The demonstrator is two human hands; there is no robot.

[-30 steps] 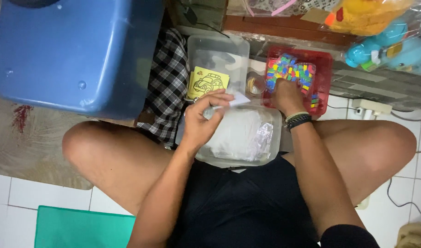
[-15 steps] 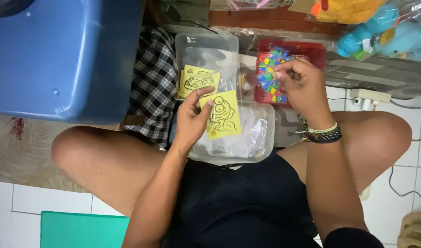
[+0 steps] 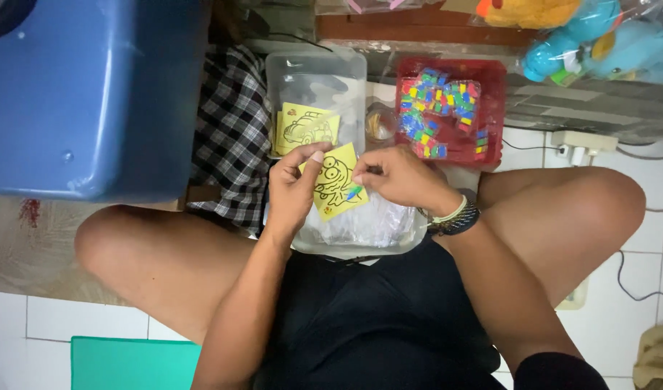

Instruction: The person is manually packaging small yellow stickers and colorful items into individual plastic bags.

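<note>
The left hand is gripping a yellow card with a cartoon drawing, fingers closed on its left edge, above a clear tray in the lap. The right hand is pinching small coloured strips against the card. A red tray of coloured pieces is lying on the floor beyond.

Seated cross-legged over a clear tray of plastic bags, left hand pinching a yellow cartoon card, right hand touching small colourful pieces to it, near a red tray of coloured bits.
</note>
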